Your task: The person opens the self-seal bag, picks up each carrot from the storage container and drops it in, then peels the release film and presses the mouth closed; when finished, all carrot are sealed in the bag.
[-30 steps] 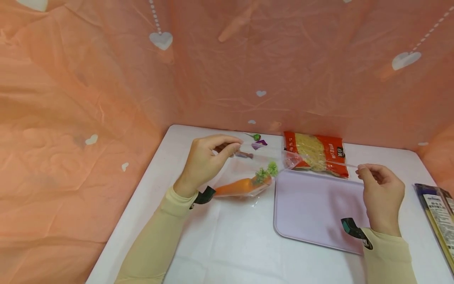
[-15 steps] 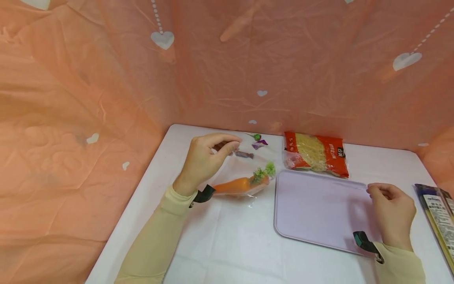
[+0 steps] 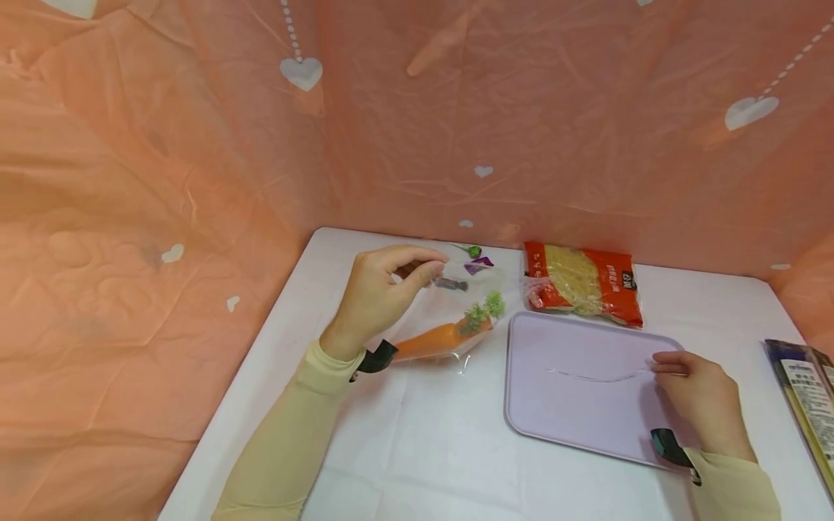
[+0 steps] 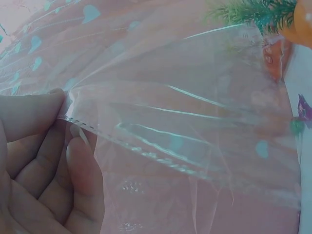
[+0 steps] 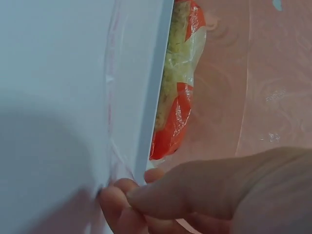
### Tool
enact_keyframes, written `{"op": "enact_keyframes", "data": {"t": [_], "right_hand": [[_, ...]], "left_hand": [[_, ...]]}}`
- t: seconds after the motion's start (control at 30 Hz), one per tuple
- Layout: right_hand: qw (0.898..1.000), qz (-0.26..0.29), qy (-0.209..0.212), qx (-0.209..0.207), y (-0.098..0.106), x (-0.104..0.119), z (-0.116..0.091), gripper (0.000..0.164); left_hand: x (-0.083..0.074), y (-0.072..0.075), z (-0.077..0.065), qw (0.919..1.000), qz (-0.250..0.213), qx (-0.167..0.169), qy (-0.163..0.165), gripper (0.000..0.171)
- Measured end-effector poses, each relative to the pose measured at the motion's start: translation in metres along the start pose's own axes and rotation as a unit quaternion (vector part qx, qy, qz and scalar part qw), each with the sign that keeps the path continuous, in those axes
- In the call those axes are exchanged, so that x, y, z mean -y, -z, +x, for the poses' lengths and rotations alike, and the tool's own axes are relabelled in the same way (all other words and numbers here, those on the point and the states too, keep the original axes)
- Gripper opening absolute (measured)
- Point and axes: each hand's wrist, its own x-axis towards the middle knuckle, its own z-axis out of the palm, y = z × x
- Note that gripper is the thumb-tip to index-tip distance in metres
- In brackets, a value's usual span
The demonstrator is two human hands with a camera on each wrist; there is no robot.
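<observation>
My left hand (image 3: 381, 293) pinches the top edge of a clear plastic bag (image 4: 161, 124) between thumb and fingers. In the bag lies an orange carrot (image 3: 433, 340) with a green leafy top (image 3: 482, 312), below and right of that hand. Over the right part of the lilac tray (image 3: 554, 412), my right hand (image 3: 700, 394) pinches one end of a thin clear plastic strip (image 3: 596, 380). The strip trails leftward over the tray, apart from the bag. In the right wrist view the strip (image 5: 109, 78) runs away from the fingertips, faint against the pale tray.
A red and yellow food packet (image 3: 583, 282) lies behind the tray. Behind the bag are a purple piece (image 3: 478, 265), a small green item (image 3: 473, 252) and a small dark wrapped item (image 3: 451, 284). A dark labelled packet (image 3: 804, 405) lies at the right edge.
The strip, earlier drawn taut between bag and right hand, has come off. My right hand has swung right and down, then back left over the tray. The left hand stays nearly still.
</observation>
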Motion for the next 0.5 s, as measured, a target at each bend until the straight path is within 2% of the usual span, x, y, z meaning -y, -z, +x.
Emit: {"op": "enact_keyframes", "data": {"t": [0.17, 0.3, 0.37, 0.5], "right_hand": [[1.0, 0.001, 0.001, 0.002, 0.001, 0.004, -0.001, 0.034], [1.0, 0.013, -0.014, -0.015, 0.002, 0.011, -0.001, 0.048], [0.999, 0.015, 0.002, -0.042, 0.001, 0.018, -0.001, 0.047], [0.992, 0.02, 0.062, -0.104, 0.0, 0.04, 0.002, 0.041]], "left_hand": [[0.0, -0.001, 0.0, 1.0, -0.006, 0.002, -0.001, 0.01], [-0.001, -0.001, 0.0, 1.0, -0.006, 0.002, 0.0, 0.01], [-0.001, -0.001, 0.0, 1.0, -0.006, 0.002, 0.0, 0.01], [-0.001, 0.0, 0.0, 1.0, -0.002, 0.003, 0.0, 0.01]]}}
